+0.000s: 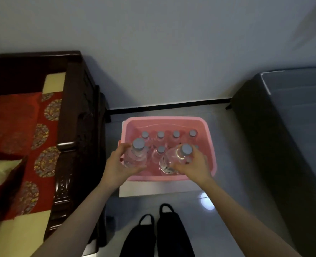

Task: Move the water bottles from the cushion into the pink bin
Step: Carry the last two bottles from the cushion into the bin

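The pink bin [172, 121] stands on the floor ahead of me with several clear, grey-capped water bottles [160, 135] upright inside. My left hand [117, 165] grips a clear bottle [137, 154] over the bin's front left corner. My right hand [194, 166] grips another clear bottle [174, 157], tilted, over the front right part of the bin. The red patterned cushion [42, 143] lies on the dark wooden sofa at the left; no bottles show on it.
The dark wooden sofa arm [73, 138] stands just left of the bin. A dark grey cabinet [283, 130] is at the right. The bin sits on a white board [153, 190]. My black slippers [159, 232] are on the grey floor below it.
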{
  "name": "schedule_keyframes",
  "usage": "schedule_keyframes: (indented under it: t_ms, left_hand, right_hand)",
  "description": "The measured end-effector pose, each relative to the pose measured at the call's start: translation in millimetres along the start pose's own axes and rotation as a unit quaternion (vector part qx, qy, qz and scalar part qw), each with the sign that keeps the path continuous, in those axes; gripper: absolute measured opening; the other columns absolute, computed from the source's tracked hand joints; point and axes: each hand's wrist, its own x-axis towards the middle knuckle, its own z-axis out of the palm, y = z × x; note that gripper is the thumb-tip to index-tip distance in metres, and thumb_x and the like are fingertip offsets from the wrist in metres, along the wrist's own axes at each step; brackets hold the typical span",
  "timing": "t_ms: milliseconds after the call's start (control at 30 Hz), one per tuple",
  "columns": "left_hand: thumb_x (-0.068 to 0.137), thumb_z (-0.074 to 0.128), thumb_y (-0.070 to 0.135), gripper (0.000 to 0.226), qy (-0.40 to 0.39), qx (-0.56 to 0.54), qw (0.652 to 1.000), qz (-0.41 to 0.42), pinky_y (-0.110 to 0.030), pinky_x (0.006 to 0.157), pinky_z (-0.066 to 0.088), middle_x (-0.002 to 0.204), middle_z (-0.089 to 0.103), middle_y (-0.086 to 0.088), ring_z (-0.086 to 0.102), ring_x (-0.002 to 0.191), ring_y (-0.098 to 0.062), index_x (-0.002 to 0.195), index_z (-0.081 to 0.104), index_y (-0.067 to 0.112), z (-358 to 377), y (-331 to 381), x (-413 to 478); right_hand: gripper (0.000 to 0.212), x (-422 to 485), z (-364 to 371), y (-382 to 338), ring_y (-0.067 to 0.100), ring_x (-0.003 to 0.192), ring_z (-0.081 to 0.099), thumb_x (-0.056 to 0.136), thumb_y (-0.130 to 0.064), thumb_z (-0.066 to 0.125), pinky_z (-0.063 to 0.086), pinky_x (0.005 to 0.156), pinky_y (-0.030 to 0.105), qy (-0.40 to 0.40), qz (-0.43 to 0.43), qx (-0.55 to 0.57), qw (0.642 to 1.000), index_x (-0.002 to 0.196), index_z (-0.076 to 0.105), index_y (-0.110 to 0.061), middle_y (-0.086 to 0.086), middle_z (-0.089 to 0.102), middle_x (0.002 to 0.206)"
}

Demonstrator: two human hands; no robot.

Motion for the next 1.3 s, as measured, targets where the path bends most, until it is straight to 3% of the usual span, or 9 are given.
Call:
schedule_keyframes:
  t_ms: [133,233,400,633,733,867,1000,1100,1300]
  left_hand:
    - [0.049,0.088,0.042,0.073,0.027,0.027,0.999,-0.008,-0.033,0.087,0.052,0.112,0.063,0.01,0.06,0.101,-0.006,0.113,0.055,0.035,3,-2,5]
    - [0.053,0.091,0.03,0.067,0.053,0.02,0.998,-0.014,-0.03,0.085,0.052,0.109,0.063,0.012,0.06,0.099,-0.004,0.11,0.056,0.03,7,-7,7]
    - [0.053,0.083,0.032,0.058,0.055,0.017,0.998,-0.02,-0.029,0.078,0.053,0.101,0.061,0.012,0.061,0.094,-0.008,0.103,0.054,0.03,8,-3,4]
    - [0.057,0.083,0.04,0.052,0.038,0.028,0.998,-0.029,-0.041,0.078,0.056,0.095,0.065,0.007,0.064,0.09,-0.013,0.099,0.055,0.024,5,2,6]
    - [0.058,0.085,0.04,0.049,0.033,0.009,0.999,-0.038,-0.036,0.08,0.056,0.095,0.068,0.005,0.065,0.091,-0.014,0.097,0.059,0.026,3,5,8]
    - [0.063,0.087,0.023,0.042,0.047,-0.001,0.997,-0.053,-0.027,0.079,0.055,0.094,0.07,0.005,0.065,0.091,-0.011,0.099,0.065,0.025,2,2,11]
    - [0.066,0.085,0.025,0.046,0.053,0.059,0.995,-0.053,-0.009,0.081,0.048,0.106,0.062,0.017,0.055,0.106,-0.002,0.104,0.063,0.035,0,-2,15]
    - [0.068,0.084,0.027,0.041,0.037,0.1,0.994,-0.038,-0.014,0.08,0.049,0.105,0.061,0.022,0.052,0.107,-0.002,0.104,0.067,0.029,1,-2,17]
    - [0.069,0.077,0.032,0.024,-0.006,0.211,0.977,-0.038,-0.028,0.063,0.051,0.074,0.065,0.009,0.062,0.07,-0.013,0.088,0.064,0.023,11,-4,26]
  right_hand:
    - [0.051,27,22,20,-0.01,0.073,0.059,0.054,-0.019,0.089,0.043,0.066,0.007,-0.11,-0.046,-0.054,0.991,0.099,0.066,-0.02,-0.013,0.068,0.088]
    - [0.048,49,39,35,0.001,0.083,0.055,0.057,-0.022,0.086,0.037,0.071,0.005,-0.171,-0.09,-0.123,0.973,0.101,0.066,-0.019,-0.01,0.058,0.096]
    - [0.048,77,59,50,0.015,0.094,0.054,0.06,-0.029,0.081,0.044,0.082,0.027,-0.281,-0.146,-0.23,0.92,0.103,0.062,-0.02,-0.005,0.049,0.103]
    - [0.013,96,75,51,0.03,0.082,0.061,0.071,-0.015,0.06,0.048,0.063,0.034,-0.349,-0.187,-0.4,0.827,0.083,0.061,-0.01,0.008,0.064,0.087]
    - [0.006,99,78,50,0.032,0.078,0.061,0.076,-0.006,0.055,0.036,0.057,0.029,-0.35,-0.173,-0.438,0.809,0.081,0.058,-0.006,0.013,0.064,0.085]
    - [0.011,98,89,51,0.035,0.082,0.064,0.077,-0.001,0.052,0.042,0.058,0.034,-0.369,-0.174,-0.464,0.786,0.082,0.06,-0.006,0.017,0.065,0.088]
    - [0.018,96,94,58,0.034,0.086,0.065,0.078,0.0,0.055,0.042,0.058,0.033,-0.368,-0.167,-0.476,0.781,0.092,0.064,-0.006,0.016,0.066,0.092]
    - [0.021,98,95,63,0.032,0.089,0.065,0.075,-0.001,0.057,0.042,0.059,0.032,-0.36,-0.171,-0.466,0.79,0.093,0.064,-0.01,0.012,0.067,0.095]
    - [0.042,96,70,69,0.029,0.101,0.061,0.077,-0.007,0.059,0.054,0.07,0.04,-0.326,-0.178,-0.429,0.824,0.117,0.057,-0.017,0.005,0.063,0.112]
